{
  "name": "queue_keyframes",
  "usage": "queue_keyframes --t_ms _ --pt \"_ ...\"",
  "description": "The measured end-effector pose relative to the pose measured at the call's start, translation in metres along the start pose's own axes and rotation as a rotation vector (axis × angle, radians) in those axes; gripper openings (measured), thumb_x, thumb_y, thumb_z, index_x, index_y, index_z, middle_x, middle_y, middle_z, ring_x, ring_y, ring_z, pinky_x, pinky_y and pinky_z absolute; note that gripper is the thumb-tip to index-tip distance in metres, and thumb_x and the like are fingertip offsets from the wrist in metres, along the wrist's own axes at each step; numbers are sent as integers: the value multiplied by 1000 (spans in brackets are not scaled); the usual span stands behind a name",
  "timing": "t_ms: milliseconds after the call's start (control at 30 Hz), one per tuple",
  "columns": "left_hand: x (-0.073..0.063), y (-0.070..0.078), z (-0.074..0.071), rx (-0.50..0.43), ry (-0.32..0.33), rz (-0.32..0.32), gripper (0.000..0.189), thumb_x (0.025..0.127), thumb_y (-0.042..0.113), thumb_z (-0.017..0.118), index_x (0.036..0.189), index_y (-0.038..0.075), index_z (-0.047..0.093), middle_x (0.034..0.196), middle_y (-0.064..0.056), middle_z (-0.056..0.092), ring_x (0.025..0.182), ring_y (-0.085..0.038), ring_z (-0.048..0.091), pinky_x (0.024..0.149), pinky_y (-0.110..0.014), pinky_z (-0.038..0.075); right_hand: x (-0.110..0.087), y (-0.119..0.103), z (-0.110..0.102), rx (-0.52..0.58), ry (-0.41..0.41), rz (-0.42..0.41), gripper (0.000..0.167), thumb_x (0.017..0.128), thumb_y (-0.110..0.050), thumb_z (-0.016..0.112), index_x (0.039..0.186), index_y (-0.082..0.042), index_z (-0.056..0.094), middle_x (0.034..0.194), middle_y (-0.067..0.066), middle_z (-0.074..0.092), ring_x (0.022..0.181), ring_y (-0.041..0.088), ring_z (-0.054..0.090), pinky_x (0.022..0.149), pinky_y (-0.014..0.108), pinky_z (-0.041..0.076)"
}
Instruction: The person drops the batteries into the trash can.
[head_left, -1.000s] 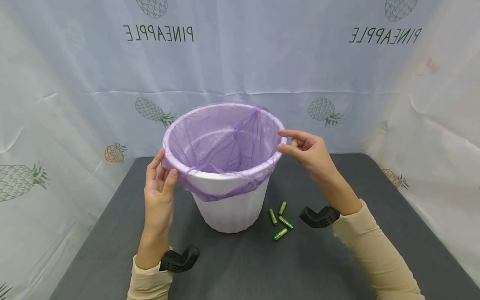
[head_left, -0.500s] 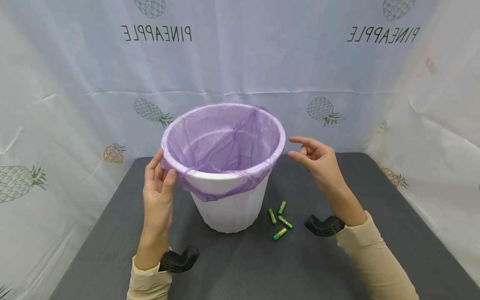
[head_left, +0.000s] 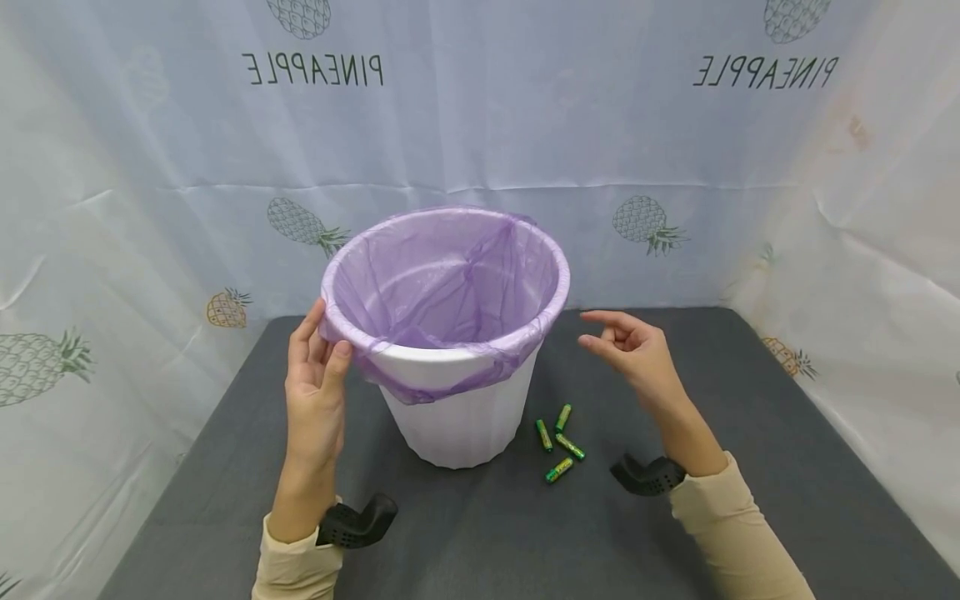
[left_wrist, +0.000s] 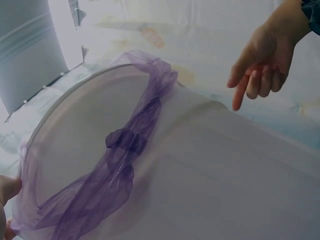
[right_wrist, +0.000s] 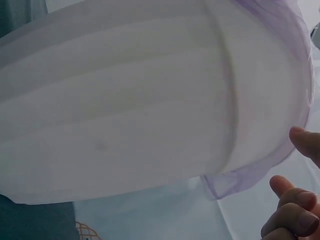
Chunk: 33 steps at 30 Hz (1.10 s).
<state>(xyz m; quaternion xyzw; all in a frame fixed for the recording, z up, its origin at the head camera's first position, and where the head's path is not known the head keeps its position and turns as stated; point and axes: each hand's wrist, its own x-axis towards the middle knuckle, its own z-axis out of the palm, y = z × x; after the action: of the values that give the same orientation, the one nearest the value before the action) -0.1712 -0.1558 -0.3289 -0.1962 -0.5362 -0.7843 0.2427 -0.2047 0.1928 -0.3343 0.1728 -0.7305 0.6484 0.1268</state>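
Note:
A white trash can (head_left: pixel 457 429) stands on the table, lined with a purple trash bag (head_left: pixel 438 304) folded over its rim. My left hand (head_left: pixel 318 400) pinches the bag at the left of the rim, thumb in front and fingers outside. In the left wrist view, a gathered, knotted part of the bag (left_wrist: pixel 122 145) crosses the can's front. To the right of the can, my right hand (head_left: pixel 633 350) hovers apart from it, thumb and index finger spread and the other fingers loosely bent. Several green batteries (head_left: pixel 558 471) lie between the can and my right forearm.
The dark grey table (head_left: pixel 465 550) reaches back to a hanging pineapple-print curtain (head_left: pixel 480 108), which also closes in both sides. Each wrist wears a black camera mount (head_left: pixel 648 475).
My right hand has released the bag at the right rim, moved away to the right and then dropped lower. My left hand stays at the left rim.

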Motion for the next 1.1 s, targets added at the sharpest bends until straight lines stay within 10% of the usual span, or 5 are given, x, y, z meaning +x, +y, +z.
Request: queue_keyframes --t_ms 667,1100 --pt "-2 0 -1 -16 -25 17 49 98 0 46 144 12 37 134 -1 51 117 -7 51 98 -15 43 -31 57 -4 -76 -66 74 30 87 0 66 107 -23 68 61 -14 48 48 6 28 47 29 28" --pt "0 0 1 15 13 -12 49 97 1 48 144 14 39 133 1 52 115 -6 52 97 -15 43 -30 89 -9 -206 -161 137 31 87 -5 68 113 10 62 65 -16 49 53 -2 38 50 23 35"
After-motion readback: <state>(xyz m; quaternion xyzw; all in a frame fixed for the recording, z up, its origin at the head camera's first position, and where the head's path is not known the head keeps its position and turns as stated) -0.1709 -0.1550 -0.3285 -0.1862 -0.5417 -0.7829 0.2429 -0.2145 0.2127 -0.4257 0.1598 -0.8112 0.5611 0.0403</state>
